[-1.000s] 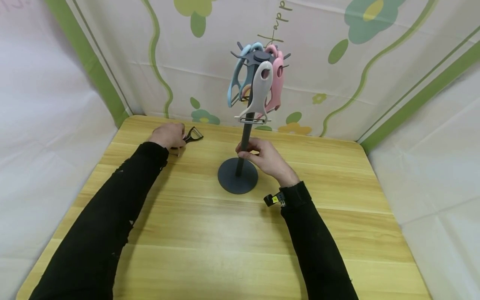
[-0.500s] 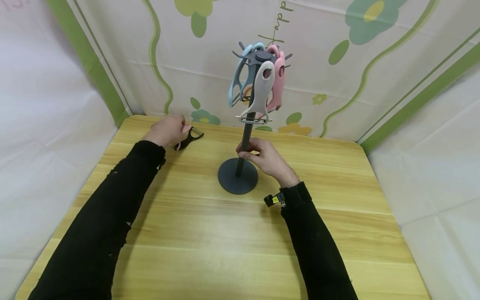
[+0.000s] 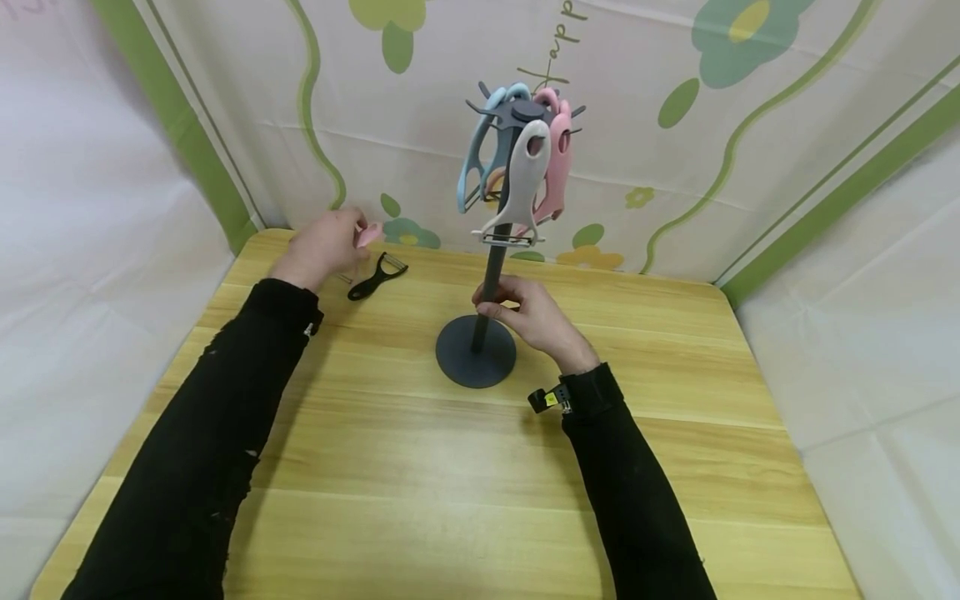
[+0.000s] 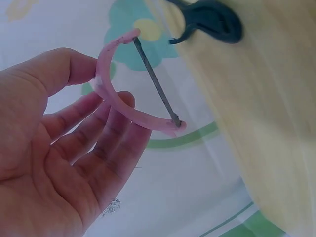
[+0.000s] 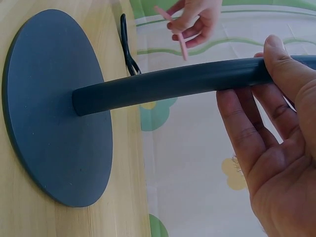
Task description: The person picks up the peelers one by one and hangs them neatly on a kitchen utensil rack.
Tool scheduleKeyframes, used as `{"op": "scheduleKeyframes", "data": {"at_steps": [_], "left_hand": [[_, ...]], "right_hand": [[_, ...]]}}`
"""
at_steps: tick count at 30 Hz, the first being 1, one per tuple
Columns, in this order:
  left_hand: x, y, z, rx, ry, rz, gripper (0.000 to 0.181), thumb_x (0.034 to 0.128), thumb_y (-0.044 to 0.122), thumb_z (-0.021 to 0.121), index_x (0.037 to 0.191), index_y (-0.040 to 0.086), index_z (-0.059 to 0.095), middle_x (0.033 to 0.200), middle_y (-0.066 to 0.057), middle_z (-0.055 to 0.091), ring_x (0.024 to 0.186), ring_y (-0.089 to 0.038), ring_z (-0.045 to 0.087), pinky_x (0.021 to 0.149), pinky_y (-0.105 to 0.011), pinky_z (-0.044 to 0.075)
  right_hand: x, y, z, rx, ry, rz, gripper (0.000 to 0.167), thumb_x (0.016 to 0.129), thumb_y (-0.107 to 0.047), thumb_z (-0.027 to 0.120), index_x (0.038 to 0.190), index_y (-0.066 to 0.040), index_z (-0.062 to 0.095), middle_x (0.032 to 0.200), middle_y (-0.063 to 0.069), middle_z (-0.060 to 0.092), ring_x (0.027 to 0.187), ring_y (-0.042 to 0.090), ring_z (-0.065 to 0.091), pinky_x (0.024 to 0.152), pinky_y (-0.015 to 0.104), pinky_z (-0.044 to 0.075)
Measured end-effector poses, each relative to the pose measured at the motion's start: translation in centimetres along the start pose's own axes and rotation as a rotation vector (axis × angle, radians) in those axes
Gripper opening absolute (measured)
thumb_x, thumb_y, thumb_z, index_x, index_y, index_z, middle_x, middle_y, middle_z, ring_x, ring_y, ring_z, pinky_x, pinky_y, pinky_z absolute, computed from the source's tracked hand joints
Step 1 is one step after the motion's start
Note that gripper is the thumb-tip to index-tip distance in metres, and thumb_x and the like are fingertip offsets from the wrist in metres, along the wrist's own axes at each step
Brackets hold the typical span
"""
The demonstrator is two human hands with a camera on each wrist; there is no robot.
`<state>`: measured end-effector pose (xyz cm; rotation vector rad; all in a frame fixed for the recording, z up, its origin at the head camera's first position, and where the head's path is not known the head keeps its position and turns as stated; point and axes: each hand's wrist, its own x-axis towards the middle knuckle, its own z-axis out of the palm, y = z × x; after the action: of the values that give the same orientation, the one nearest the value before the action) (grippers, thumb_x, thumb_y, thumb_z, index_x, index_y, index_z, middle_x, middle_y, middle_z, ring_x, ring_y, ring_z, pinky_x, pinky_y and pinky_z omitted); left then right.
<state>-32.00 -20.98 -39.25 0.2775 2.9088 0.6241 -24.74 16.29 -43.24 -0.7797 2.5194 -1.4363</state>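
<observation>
My left hand pinches a pink peeler above the table's back left. In the left wrist view, the peeler's pink fork with its metal blade shows between thumb and fingers. Just below, a black peeler lies on the wood. My right hand grips the dark post of an upright stand above its round base. From the stand's hooks hang a white peeler, pink peelers and blue peelers; some partly hide others.
The wooden table reaches back to a white patterned cloth. Cloth walls close off both sides. Bare hooks jut from the stand's top.
My left hand has lifted off the table and moved slightly back and left, with the pink peeler now in view. The black peeler is uncovered. My right hand and the stand stay put.
</observation>
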Motion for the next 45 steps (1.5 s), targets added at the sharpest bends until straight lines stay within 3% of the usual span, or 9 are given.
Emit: {"op": "scheduleKeyframes", "data": {"at_steps": [6, 11, 17, 24, 37, 45], "left_hand": [[-0.6, 0.9, -1.4, -0.067, 0.013, 0.000, 0.051, 0.1159, 0.015, 0.069, 0.162, -0.002, 0.054, 0.155, -0.031, 0.067, 0.135, -0.047, 0.069, 0.114, -0.064, 0.060], [-1.2, 1.5, -2.3, -0.100, 0.066, 0.017, 0.050, 0.1149, 0.015, 0.068, 0.161, 0.000, 0.055, 0.155, -0.028, 0.068, 0.135, -0.047, 0.068, 0.115, -0.065, 0.059], [-2.1, 2.4, -3.4, -0.151, 0.091, 0.001, 0.052, 0.1159, 0.017, 0.067, 0.165, 0.005, 0.054, 0.159, -0.027, 0.066, 0.134, -0.046, 0.069, 0.111, -0.064, 0.060], [-2.7, 3.0, -4.1, -0.164, 0.128, -0.001, 0.056, 0.1162, 0.018, 0.065, 0.169, 0.005, 0.052, 0.162, -0.028, 0.065, 0.137, -0.047, 0.070, 0.111, -0.063, 0.061], [-4.5, 5.0, -5.1, -0.216, 0.187, 0.033, 0.062, 0.1159, 0.019, 0.060, 0.175, 0.010, 0.047, 0.168, -0.021, 0.064, 0.143, -0.042, 0.070, 0.112, -0.062, 0.064], [-5.5, 6.5, -5.4, -0.261, 0.319, 0.098, 0.057, 0.1160, 0.018, 0.063, 0.172, 0.011, 0.054, 0.169, -0.017, 0.064, 0.139, -0.037, 0.072, 0.111, -0.058, 0.067]], "right_hand": [[0.0, 0.0, -0.1, 0.005, -0.004, 0.001, 0.017, 0.116, -0.012, 0.077, 0.130, -0.004, 0.080, 0.126, 0.018, 0.083, 0.121, 0.035, 0.080, 0.113, 0.057, 0.067], [0.0, 0.0, -0.1, 0.009, -0.001, -0.003, 0.017, 0.116, -0.013, 0.077, 0.129, -0.003, 0.079, 0.126, 0.018, 0.082, 0.121, 0.036, 0.080, 0.114, 0.059, 0.066], [-0.1, 0.1, -0.2, -0.015, -0.010, 0.005, 0.017, 0.117, -0.015, 0.076, 0.130, -0.005, 0.080, 0.128, 0.017, 0.082, 0.121, 0.036, 0.081, 0.110, 0.053, 0.066], [-0.2, 0.0, -0.2, 0.012, -0.053, 0.030, 0.019, 0.121, -0.016, 0.069, 0.133, -0.003, 0.076, 0.132, 0.019, 0.080, 0.119, 0.039, 0.081, 0.105, 0.060, 0.069], [-0.2, 0.3, 0.0, 0.006, -0.064, 0.033, 0.020, 0.122, -0.019, 0.068, 0.134, -0.004, 0.075, 0.132, 0.019, 0.079, 0.123, 0.038, 0.081, 0.106, 0.052, 0.070], [-0.2, 0.4, 0.0, 0.003, -0.062, 0.027, 0.021, 0.122, -0.020, 0.067, 0.134, -0.004, 0.075, 0.132, 0.019, 0.079, 0.123, 0.038, 0.081, 0.106, 0.052, 0.070]]}}
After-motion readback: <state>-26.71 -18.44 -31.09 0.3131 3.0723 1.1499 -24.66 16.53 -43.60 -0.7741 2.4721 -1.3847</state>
